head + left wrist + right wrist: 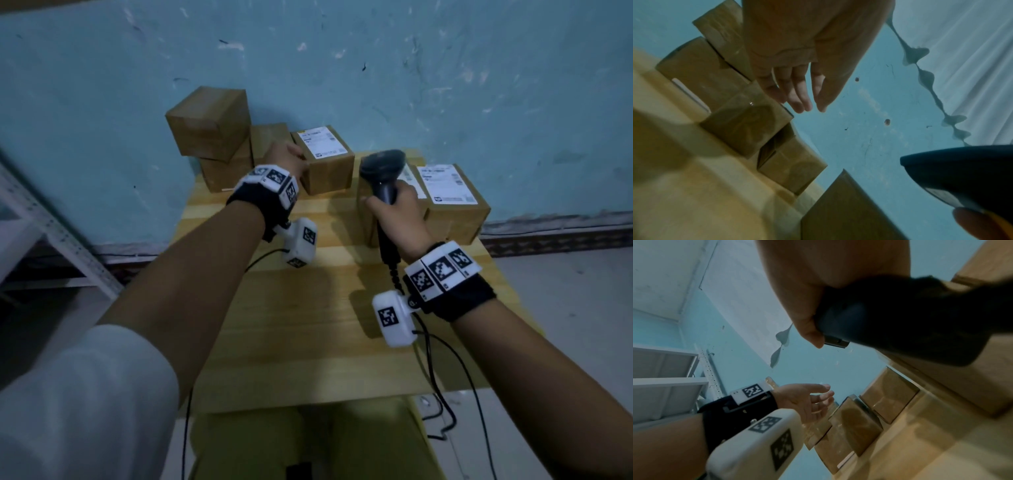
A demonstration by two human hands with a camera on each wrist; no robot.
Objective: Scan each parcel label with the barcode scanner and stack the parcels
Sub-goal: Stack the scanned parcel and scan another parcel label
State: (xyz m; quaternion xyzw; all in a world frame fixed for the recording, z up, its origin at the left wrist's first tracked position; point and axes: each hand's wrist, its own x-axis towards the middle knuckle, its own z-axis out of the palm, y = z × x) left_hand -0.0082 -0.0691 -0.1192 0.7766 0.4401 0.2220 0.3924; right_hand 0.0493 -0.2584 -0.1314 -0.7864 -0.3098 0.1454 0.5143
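Several brown cardboard parcels stand at the back of the wooden table point(308, 325). A parcel with a white label point(325, 157) stands in the middle. My left hand point(293, 157) reaches to its left top edge with straight fingers point(800, 94); whether they touch the parcel point(748, 121) I cannot tell. My right hand point(394, 205) grips the handle of the black barcode scanner point(382, 171), whose head points toward the parcels. The scanner point(900, 318) hides part of a labelled parcel point(368, 219) behind it. Another labelled parcel point(452, 202) stands at the right.
Two unlabelled-looking parcels point(209, 123) are stacked at the back left, with a further box point(270, 140) beside them. A blue wall point(445, 85) rises right behind the table. A white metal shelf point(51, 233) stands to the left. Cables point(442, 394) hang off the table's front.
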